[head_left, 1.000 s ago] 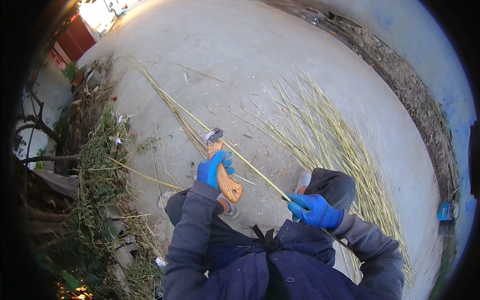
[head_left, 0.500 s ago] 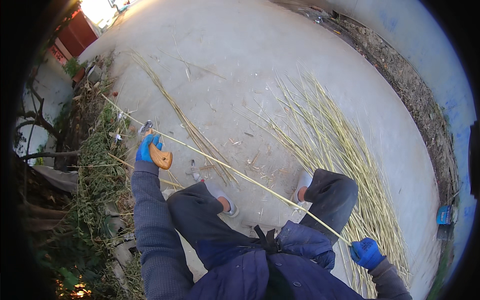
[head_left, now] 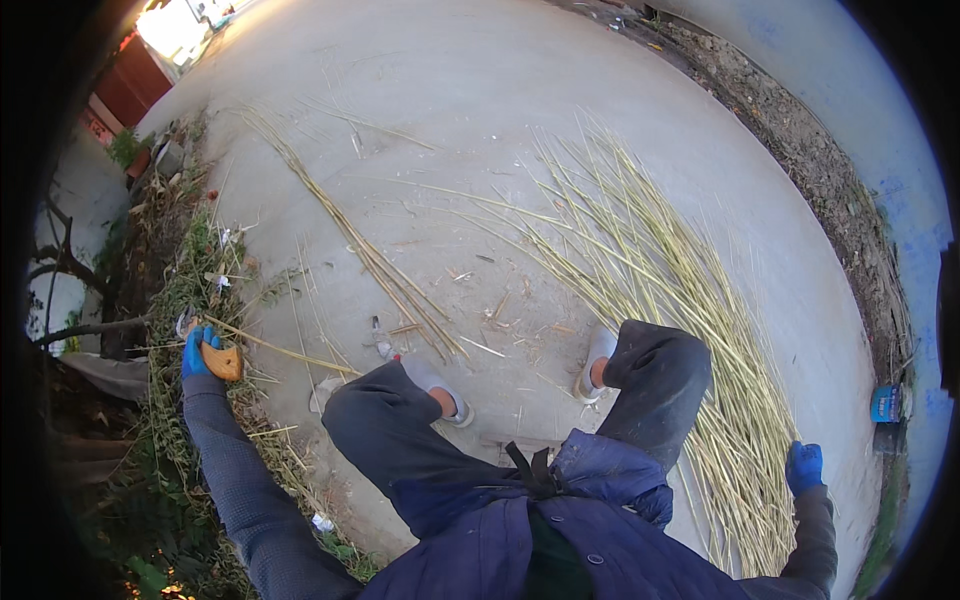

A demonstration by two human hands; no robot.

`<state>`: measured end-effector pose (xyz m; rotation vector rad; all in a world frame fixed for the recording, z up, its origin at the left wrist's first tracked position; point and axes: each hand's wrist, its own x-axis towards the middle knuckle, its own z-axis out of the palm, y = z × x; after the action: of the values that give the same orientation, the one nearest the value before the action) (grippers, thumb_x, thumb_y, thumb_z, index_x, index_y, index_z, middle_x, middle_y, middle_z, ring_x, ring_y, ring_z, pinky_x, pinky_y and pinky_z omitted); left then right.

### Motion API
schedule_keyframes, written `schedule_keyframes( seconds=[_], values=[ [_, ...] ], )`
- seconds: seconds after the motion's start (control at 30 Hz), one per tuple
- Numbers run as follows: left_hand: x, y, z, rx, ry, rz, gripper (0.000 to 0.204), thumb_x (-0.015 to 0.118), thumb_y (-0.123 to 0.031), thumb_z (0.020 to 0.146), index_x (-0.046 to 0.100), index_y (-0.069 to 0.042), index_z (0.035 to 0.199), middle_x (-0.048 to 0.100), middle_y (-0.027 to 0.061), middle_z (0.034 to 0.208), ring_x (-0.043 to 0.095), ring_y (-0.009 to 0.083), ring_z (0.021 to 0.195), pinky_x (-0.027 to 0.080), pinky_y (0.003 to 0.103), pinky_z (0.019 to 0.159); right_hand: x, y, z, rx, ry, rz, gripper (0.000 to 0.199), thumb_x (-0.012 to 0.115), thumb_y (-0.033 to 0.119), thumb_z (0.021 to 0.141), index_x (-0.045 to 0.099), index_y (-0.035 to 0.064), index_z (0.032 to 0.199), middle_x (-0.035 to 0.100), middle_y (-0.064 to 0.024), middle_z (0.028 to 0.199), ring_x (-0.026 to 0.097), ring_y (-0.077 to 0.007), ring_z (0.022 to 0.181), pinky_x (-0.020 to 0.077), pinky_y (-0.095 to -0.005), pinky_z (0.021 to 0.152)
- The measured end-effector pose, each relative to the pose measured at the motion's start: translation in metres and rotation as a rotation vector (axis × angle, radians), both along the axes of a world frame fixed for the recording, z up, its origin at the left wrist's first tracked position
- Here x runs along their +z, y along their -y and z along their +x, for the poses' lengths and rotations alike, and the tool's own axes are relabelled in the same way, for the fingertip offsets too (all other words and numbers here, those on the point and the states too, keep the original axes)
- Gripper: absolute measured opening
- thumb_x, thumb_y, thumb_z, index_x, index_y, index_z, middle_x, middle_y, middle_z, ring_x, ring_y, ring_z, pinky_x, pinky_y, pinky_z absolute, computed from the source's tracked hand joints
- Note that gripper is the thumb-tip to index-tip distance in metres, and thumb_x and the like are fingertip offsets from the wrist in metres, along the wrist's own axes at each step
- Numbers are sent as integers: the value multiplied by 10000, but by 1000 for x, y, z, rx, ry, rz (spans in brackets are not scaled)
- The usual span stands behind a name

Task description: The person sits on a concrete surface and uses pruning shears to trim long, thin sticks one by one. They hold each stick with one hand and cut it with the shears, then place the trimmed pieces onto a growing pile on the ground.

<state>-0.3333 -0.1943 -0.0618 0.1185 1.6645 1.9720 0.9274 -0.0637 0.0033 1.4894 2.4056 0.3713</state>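
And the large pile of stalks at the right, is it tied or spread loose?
Spread loose: the yellowish stalks fan out at their far ends, and no tie shows.

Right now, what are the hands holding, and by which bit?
The left hand holds a tool by its wooden handle. The right hand is near the stalks; whether it holds one cannot be told.

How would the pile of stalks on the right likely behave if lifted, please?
The pile of stalks would probably feel light for its size, as each looks thin. It may splay apart, since it fans out with no tie visible.
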Motion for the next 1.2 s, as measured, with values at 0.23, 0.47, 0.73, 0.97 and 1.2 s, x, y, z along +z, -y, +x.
schedule_keyframes(
  seconds=[0.23, 0.47, 0.73, 0.97, 1.2],
  values=[
    [-53, -58, 100, -265, 69, -171, 602, 665, -329, 926, 444, -126, 1448, 495, 123, 1444, 530, 216, 1237, 470, 378, 977, -31, -32, -5, -51, 86, 33, 87, 563, 119, 848, 502, 97, 789, 592, -109, 590, 589, -337, 552, 402, -482, 610],
    [-28, -118, 223, -506, 91, -80, 513, 668, -299, 933, 510, -91, 1375, 625, 57, 1238, 604, 111, 915, 523, 284, 736, -51, 4, 25, -716, 659, -326, 213, 580, 214, 876, 666, 136, 1055, 742, -103, 959, 717, -283, 906, 479, -463, 737],
    [9, -180, 295, -482, 125, 26, 523, 671, -288, 931, 505, -47, 1364, 642, 79, 1181, 606, 116, 891, 538, 280, 683, -105, -142, -70, -457, 426, -92, 202, 576, 222, 835, 654, 159, 1010, 731, -71, 890, 712, -236, 849, 483, -443, 737],
    [3, -181, 315, -261, 131, 32, 479, 654, -295, 945, 529, -28, 1323, 635, 96, 1228, 613, 146, 926, 550, 310, 738, -137, -338, -375, 127, -19, -72, 276, 588, 322, 847, 620, 88, 991, 712, -129, 896, 687, -318, 855, 493, -464, 760],
    [34, -165, 311, -239, 247, -10, 463, 582, -307, 990, 545, 62, 1267, 588, 19, 782, 578, 138, 637, 472, 251, 536, -277, -306, -669, 306, -267, -435, 374, 585, 408, 846, 631, 98, 1050, 700, -157, 882, 681, -332, 831, 510, -462, 746]
  ],
)
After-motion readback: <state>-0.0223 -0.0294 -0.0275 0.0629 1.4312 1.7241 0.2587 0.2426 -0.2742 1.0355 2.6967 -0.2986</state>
